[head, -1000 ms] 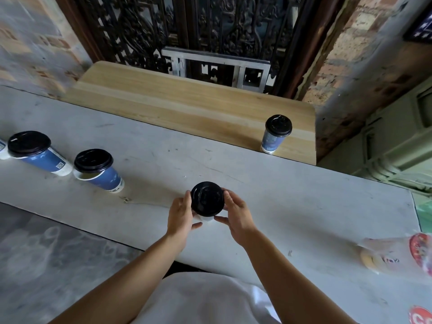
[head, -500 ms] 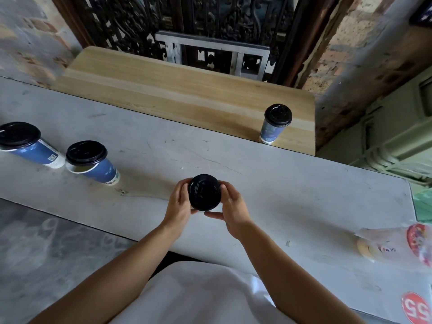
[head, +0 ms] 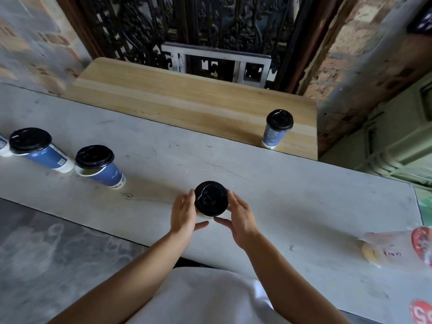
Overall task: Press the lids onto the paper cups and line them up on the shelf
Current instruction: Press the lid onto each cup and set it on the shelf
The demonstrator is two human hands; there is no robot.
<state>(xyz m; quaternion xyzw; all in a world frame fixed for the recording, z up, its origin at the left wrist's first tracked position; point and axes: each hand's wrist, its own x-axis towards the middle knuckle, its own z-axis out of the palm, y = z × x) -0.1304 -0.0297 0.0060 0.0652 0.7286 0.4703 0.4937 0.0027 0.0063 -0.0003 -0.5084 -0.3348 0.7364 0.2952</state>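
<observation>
A paper cup with a black lid (head: 211,199) stands on the grey counter (head: 292,197) in front of me. My left hand (head: 183,212) and my right hand (head: 240,217) cup it from both sides, fingers on the lid's rim and thumbs nearly meeting below it. One lidded blue cup (head: 277,129) stands upright at the right end of the wooden shelf (head: 177,97). To the left on the counter stand two more blue cups (head: 98,166) (head: 37,148) with black lids; the nearer one's lid sits crooked.
A plastic bag with a red label (head: 402,246) lies at the counter's right end, a red sticker (head: 422,312) below it. A dark carved screen and a metal frame (head: 217,59) rise behind the shelf. Brick walls flank both sides.
Both hands stay around the same cup; the fingers have spread and shifted a little around the lid's rim. The camera has tilted, nothing else moved.
</observation>
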